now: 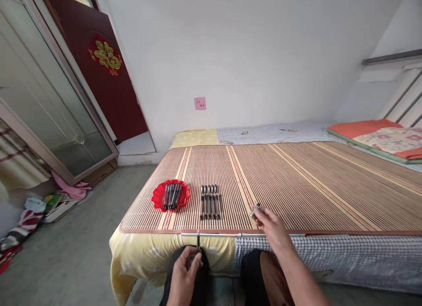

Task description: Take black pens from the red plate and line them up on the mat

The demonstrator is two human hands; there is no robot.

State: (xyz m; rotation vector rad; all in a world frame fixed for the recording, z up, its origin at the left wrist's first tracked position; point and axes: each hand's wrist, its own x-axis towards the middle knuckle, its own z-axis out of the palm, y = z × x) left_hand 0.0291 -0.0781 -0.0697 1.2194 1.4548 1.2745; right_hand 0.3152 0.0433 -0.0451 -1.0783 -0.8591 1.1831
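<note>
My left hand (pixel 186 266) is closed near the bed's front edge, pinching a slim dark pen (pixel 198 240) that points up and away from me. My right hand (pixel 271 222) hovers over the mat's front part, fingers pinched on a small silvery and dark piece (pixel 255 210). It may be a pen cap, but it is too small to tell. Between the hands, farther in, several capped pens (pixel 209 202) lie side by side on the striped mat (pixel 283 183). Left of them, a red scalloped plate (pixel 155 199) holds a bunch of black pens (pixel 172 196).
The mat covers a bed with a yellow and checked sheet (pixel 148 249). Folded orange and floral bedding (pixel 379 136) lies at the far right. A pink note (pixel 199 103) is on the wall. Clothes (pixel 20 229) are heaped on the left, near a glass door (pixel 66 99).
</note>
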